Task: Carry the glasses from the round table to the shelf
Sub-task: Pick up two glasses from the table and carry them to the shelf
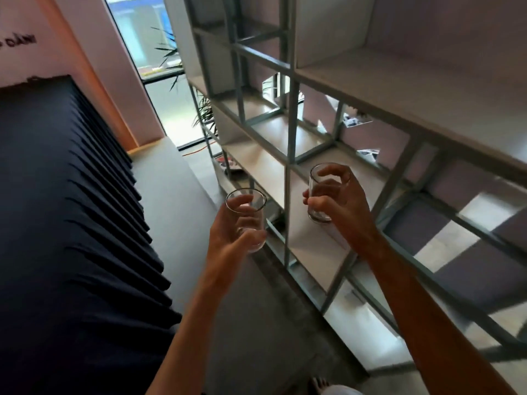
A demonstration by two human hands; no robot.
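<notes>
I hold two clear drinking glasses in front of a white open shelf unit [288,178] with a grey metal frame. My left hand [228,238] grips one glass [251,206] upright, just left of the shelf's front edge and over the floor. My right hand [339,201] grips the other glass [319,206] from the side, its base at or just above a white shelf board [310,246]. Whether it touches the board I cannot tell. The round table is out of view.
A dark pleated cloth [71,209] covers a long surface on the left. Grey floor [182,195] runs between it and the shelf toward a bright window [148,44] with plants. Upper shelf boards [399,89] jut out overhead at right. A bare foot [319,384] shows at the bottom.
</notes>
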